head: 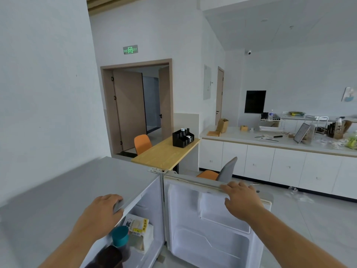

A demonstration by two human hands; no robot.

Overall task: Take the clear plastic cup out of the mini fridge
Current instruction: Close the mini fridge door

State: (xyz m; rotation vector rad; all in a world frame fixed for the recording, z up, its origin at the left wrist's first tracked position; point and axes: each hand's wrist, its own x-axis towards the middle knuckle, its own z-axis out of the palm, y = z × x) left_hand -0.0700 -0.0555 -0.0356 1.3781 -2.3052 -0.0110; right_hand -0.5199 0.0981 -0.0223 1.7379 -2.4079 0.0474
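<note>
The mini fridge [77, 190] has a grey top, and its white door [208, 233] stands swung wide to the right. My left hand [100, 211] curls over the front edge of the fridge top. My right hand [241, 198] grips the door's top edge. Inside, below my left hand, stands a see-through container with a teal lid [120, 236] and dark contents. A dark round object [110, 256] sits in front of it. Beside them lies a bagged food pack [140, 229] with a yellow label. My left forearm hides part of the interior.
A wooden table [164, 153] with a black organiser [182, 138] and an orange chair [142, 141] stands behind the fridge. A grey-backed chair [228, 171] is just past the door. White cabinets and a cluttered counter [270, 140] run along the right.
</note>
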